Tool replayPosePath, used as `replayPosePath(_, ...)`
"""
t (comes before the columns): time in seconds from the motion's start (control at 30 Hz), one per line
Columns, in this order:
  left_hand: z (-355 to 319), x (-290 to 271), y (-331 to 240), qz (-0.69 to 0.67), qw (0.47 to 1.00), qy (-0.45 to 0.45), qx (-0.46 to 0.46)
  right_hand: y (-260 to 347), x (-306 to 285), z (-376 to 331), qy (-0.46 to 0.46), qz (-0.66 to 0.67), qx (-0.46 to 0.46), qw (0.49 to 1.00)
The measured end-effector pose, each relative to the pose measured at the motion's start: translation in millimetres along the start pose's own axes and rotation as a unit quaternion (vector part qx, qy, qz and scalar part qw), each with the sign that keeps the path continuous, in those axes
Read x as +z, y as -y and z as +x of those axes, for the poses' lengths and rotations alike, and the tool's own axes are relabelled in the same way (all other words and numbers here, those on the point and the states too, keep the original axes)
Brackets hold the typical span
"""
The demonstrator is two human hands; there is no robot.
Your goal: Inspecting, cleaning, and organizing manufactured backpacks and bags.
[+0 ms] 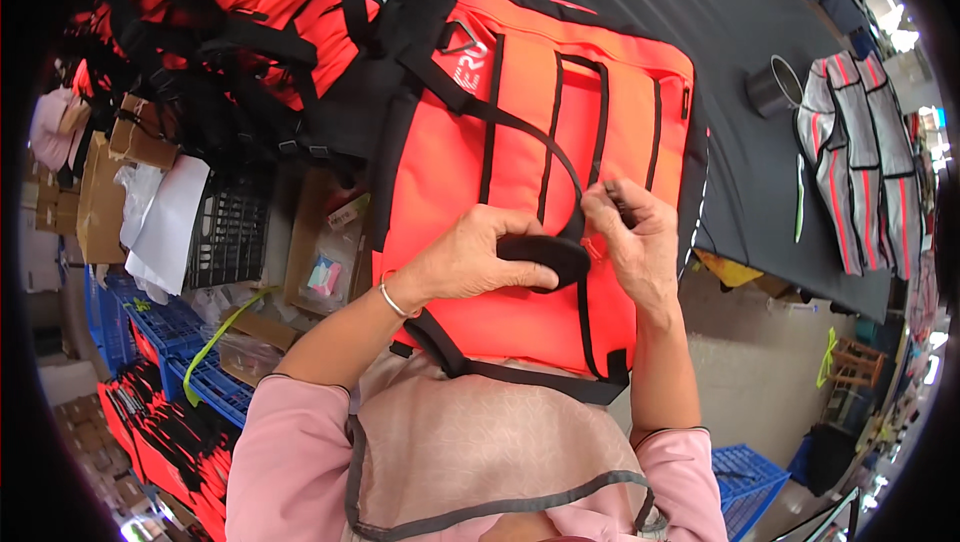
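Observation:
A bright red-orange backpack [430,192] with black trim lies in front of me, its near edge against my apron. My left hand [465,257] is closed on a black strap pad [562,256], thumb on top, above the lower part of the bag. From a buckle at the upper left, a narrow black strap [535,130] curves down across the bag to my hands. The fingers of my right hand [637,242] are pinched together at this strap, just right of the pad. Part of the dark material inside that hand is hidden by the fingers.
A black-covered table [740,182] carries a dark cup [774,89] and grey pieces with red stripes [860,157] at right. More red-and-black bags [270,22] are heaped at upper left. Boxes, a black crate [228,237] and blue crates [210,362] stand at left.

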State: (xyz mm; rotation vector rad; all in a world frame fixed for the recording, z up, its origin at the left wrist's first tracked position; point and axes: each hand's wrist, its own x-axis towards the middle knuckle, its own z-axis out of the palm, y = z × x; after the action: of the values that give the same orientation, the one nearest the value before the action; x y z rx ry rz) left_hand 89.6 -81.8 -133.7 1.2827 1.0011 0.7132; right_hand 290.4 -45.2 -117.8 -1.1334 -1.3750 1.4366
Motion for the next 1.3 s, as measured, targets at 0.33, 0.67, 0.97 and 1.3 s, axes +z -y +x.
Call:
replayPosePath(0.33,7,9,19,0.027,0.991,-0.088,0.092,-3,-6,1,-0.003,-0.093,0.028,0.995)
replayPosePath(0.67,16,15,42,0.155,0.948,-0.136,0.241,-37,-5,13,0.034,-0.02,0.103,0.994)
replayPosePath(0.97,18,20,47,0.081,0.972,-0.15,0.164,-22,-15,-49,-0.107,-0.173,-0.007,0.979)
replayPosePath(1.3,21,19,50,0.08,0.971,-0.148,0.17,-32,-12,-39,-0.061,-0.31,-0.177,0.932)
